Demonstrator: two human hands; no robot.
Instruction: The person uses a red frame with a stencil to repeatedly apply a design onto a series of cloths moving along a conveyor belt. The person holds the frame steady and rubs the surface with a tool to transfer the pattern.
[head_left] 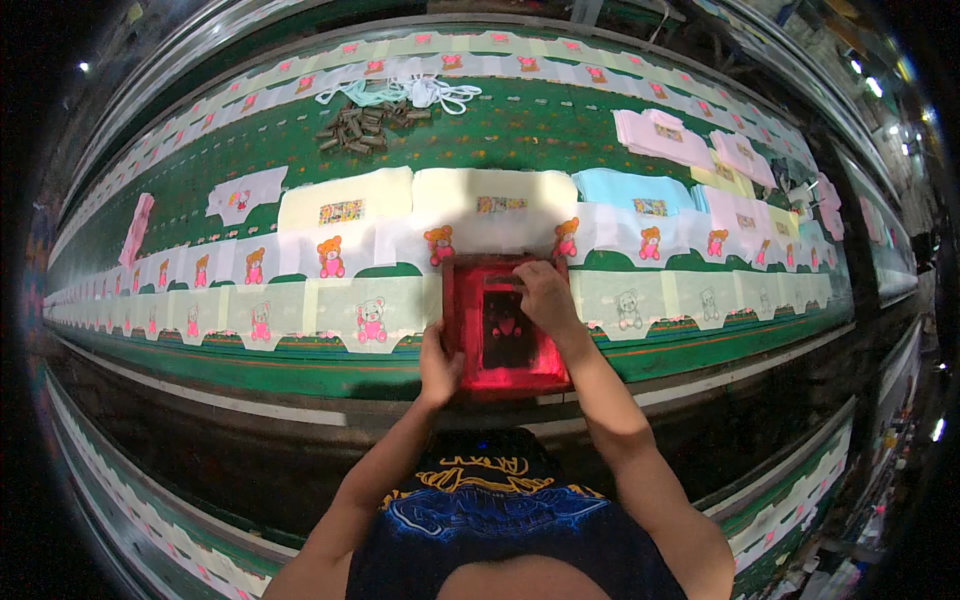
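Note:
A red-stained screen printing frame (463,372) lies flat on the row of pale fabric pieces nearest me. Through its dark mesh window a small pink heart-like shape shows. My left hand (438,368) is closed around the left side of the frame. Over the frame's far part, my right hand (545,297) grips a squeegee (503,283), mostly hidden under the fingers. To the left, a fabric piece (390,308) bears a bear outline with a pink heart. On the right, another fabric piece (600,306) carries only a grey bear outline.
Behind stands a row of white pieces with brown bears (330,255). Yellow cloths (380,190), a blue cloth (620,185) and pink cloths (640,135) lie farther back on the green table (250,362). Small dark cylinders (360,128) are heaped beside white straps (440,92).

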